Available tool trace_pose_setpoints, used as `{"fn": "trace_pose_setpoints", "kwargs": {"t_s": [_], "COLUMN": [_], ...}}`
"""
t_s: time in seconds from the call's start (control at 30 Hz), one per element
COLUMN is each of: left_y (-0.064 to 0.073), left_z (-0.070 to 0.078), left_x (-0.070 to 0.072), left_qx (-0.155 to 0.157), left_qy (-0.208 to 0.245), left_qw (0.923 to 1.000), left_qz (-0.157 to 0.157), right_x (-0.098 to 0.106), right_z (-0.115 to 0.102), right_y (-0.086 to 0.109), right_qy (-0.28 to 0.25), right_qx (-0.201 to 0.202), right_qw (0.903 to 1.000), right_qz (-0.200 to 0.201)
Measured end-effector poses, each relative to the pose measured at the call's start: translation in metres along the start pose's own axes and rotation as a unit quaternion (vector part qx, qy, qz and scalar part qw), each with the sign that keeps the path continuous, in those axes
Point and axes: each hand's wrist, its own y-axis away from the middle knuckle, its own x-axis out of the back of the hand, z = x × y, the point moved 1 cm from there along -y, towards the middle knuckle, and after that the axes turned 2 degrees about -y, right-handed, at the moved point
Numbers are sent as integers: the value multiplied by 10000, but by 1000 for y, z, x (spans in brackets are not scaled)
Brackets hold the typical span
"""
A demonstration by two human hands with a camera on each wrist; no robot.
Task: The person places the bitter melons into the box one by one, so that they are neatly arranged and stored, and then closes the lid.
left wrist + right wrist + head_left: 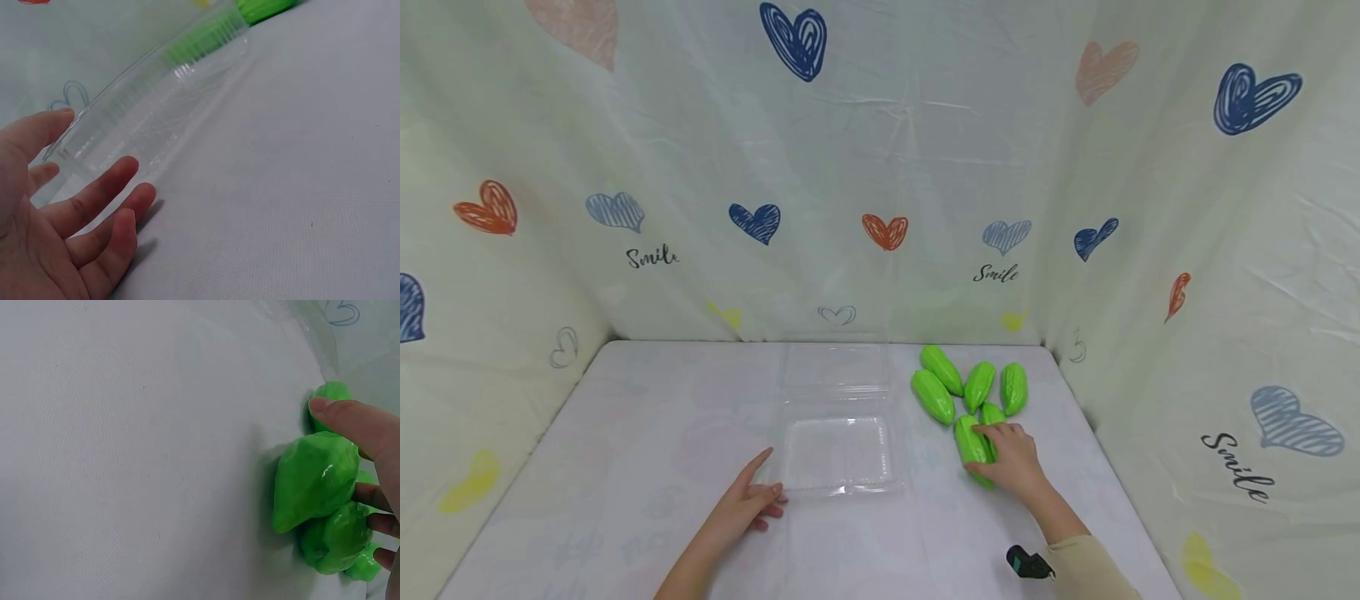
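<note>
A clear plastic clamshell box (837,454) lies with its lid (837,367) folded back. Beside its front left corner is my left hand (745,508), index finger extended and the others loosely bent. In the left wrist view this hand (75,219) holds nothing, its fingertips close to the box wall (156,106). My right hand (1011,458) grips the nearest glossy green, pear-shaped model fruit (970,442), thumb and fingers on either side. The right wrist view shows that fruit (315,478) tapering to a point, with a second one (337,540) against it, partly behind the fingers.
Several more green fruits (934,397) lie behind the right hand, near the table's back right. A small black device (1028,562) sits beside the right sleeve (1086,571). White curtains (925,167) printed with hearts enclose the white table (662,433) at back and sides.
</note>
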Motion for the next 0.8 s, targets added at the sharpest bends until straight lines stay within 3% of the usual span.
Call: {"fn": "trace_pose_setpoints", "kwargs": {"t_s": [0.27, 0.8], "left_y": [0, 2], "left_z": [-1, -3], "left_x": [1, 2], "left_qx": [-67, 56], "left_qy": [187, 595], "left_qw": [9996, 9975], "left_qz": [-180, -377], "right_x": [-3, -4], "right_z": [-3, -7], "right_y": [-2, -8], "right_qy": [64, 169], "right_qx": [105, -32], "right_qw": [9999, 9997], "right_qz": [112, -168]}}
